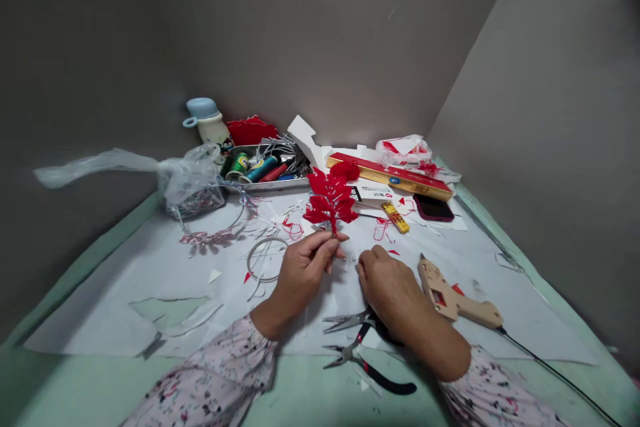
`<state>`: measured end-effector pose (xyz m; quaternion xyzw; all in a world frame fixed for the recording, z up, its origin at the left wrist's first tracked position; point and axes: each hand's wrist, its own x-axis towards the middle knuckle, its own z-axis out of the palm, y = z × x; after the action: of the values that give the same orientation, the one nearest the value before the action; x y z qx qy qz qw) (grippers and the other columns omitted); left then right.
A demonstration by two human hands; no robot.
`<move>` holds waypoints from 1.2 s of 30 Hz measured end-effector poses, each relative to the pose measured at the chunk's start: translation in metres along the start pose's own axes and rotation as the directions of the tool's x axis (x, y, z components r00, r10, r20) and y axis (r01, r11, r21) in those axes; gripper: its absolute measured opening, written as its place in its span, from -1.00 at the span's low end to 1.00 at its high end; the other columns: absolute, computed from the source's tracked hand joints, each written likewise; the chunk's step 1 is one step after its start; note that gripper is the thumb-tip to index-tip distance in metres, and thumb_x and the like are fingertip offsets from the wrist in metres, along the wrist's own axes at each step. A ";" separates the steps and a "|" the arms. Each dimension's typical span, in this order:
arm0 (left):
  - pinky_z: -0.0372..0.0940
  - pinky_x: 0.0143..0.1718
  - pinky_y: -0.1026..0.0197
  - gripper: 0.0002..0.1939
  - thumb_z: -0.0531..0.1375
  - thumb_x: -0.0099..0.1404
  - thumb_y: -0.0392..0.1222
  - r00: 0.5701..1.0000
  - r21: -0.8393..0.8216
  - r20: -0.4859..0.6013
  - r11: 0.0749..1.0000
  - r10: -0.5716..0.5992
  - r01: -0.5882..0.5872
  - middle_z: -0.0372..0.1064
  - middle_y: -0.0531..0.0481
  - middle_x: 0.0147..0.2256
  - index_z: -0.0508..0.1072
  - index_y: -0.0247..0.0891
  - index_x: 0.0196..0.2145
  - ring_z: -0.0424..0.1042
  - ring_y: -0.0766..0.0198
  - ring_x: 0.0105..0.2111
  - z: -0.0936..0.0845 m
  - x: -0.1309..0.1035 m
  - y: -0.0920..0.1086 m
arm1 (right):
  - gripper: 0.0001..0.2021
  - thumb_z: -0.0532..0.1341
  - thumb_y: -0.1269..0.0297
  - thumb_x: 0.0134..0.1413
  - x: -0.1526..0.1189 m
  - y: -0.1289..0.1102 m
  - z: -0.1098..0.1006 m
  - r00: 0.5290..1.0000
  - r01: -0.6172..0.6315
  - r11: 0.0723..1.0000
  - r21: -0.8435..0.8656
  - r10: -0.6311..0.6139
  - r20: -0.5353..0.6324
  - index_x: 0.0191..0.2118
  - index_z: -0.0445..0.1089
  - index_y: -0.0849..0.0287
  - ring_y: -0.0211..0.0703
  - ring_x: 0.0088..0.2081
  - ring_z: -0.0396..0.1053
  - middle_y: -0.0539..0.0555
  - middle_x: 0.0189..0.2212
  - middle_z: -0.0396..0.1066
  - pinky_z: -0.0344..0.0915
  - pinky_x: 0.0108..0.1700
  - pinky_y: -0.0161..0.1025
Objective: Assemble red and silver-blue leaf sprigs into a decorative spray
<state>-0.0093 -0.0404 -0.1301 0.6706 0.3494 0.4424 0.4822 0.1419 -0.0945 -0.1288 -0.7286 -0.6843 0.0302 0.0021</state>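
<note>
My left hand pinches the stem of a red leafy spray, which stands upright above its fingertips at the middle. To its right, my right hand has its fingers pressed together. A small shiny bead shows between the two hands; whether the right fingertips hold anything is too small to tell. Below and partly under my right hand lie scissors-like pliers and a second pair with black and red handles.
A beige glue gun lies right of my right hand, its cord trailing off. Behind are a tray of thread spools, a red-gold box, a yellow lighter and a phone. A tape ring and a plastic bag sit left.
</note>
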 end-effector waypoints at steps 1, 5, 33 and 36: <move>0.18 -0.52 0.34 -0.77 0.14 0.37 -0.14 1.000 -0.004 0.004 1.000 -0.002 0.002 0.44 0.05 -0.45 0.55 -0.28 -0.18 0.24 0.42 -0.58 0.000 0.000 -0.001 | -0.78 0.00 0.38 0.33 0.001 0.000 0.002 1.000 0.008 1.000 -0.013 -0.008 0.002 -0.18 0.40 0.23 -0.02 -0.33 0.50 0.20 -0.23 0.43 0.25 -0.41 -0.21; 0.18 -0.51 0.34 -0.78 0.14 0.37 -0.14 1.000 -0.019 0.011 1.000 -0.020 0.020 0.43 0.06 -0.44 0.54 -0.27 -0.18 0.26 0.42 -0.57 0.000 0.000 -0.003 | -0.77 0.00 0.47 0.29 0.001 0.001 0.007 0.999 0.051 0.998 -0.037 -0.052 -0.006 -0.20 0.40 0.23 0.02 -0.34 0.50 0.18 -0.26 0.43 0.23 -0.43 -0.20; 0.18 -0.51 0.34 -0.79 0.14 0.37 -0.12 0.999 -0.039 0.039 0.999 -0.031 0.032 0.42 0.07 -0.45 0.52 -0.27 -0.18 0.25 0.41 -0.57 0.002 0.000 -0.007 | -0.70 0.30 0.05 0.06 0.002 0.021 -0.029 0.989 -0.147 -0.111 0.983 0.008 0.149 -0.22 0.39 0.17 -0.42 -0.60 0.12 -0.10 -0.55 0.31 0.01 -0.55 -0.41; 0.17 -0.52 0.34 -0.79 0.14 0.37 -0.13 0.999 -0.036 0.042 0.999 -0.028 0.030 0.41 0.07 -0.46 0.53 -0.27 -0.19 0.25 0.42 -0.57 0.002 -0.001 -0.007 | -0.71 0.29 0.05 0.06 0.002 0.020 -0.029 0.990 -0.139 -0.123 0.983 0.000 0.140 -0.23 0.39 0.16 -0.37 -0.59 0.10 -0.10 -0.57 0.26 0.00 -0.56 -0.39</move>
<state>-0.0082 -0.0395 -0.1374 0.6656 0.3407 0.4276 0.5080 0.1634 -0.0932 -0.1012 -0.5144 -0.3912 0.5653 0.5126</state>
